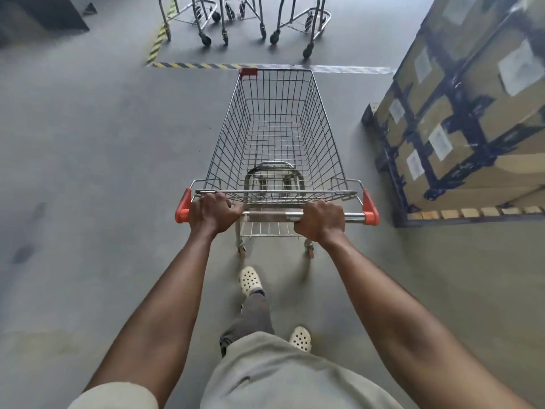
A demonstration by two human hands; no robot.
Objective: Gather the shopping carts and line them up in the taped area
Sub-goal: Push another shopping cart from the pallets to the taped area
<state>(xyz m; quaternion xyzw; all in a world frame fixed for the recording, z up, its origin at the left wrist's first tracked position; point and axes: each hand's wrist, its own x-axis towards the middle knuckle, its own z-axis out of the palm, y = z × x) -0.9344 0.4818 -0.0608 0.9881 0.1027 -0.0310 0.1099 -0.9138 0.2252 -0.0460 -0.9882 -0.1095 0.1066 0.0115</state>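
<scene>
**Cart at the tape line, both hands on the bar**

Big grey concrete floor (88, 143) fills most of the view. On the right there's a tall stack of cardboard boxes (472, 113) wrapped in dark strapping, sitting on a wooden pallet (472, 215). Dead centre is the empty wire shopping cart (327, 137), just left of the boxes, and from this angle the basket's front edge lines up with the front strip of tape. Past that strip the parked carts (241, 19) stand side by side inside the marked area, but only their lower frames and wheels show. The yellow-and-black tape (191, 65) runs along the front and up the left side.

Left hand (213, 212) and right hand (320, 221) each grip the handle bar (271, 216), fingers curled over it and packed close together. The left sits right beside the orange end cap (182, 206), the right a bit in from its cap. Cream clogs (250, 280) are down below, one foot ahead of the other
</scene>
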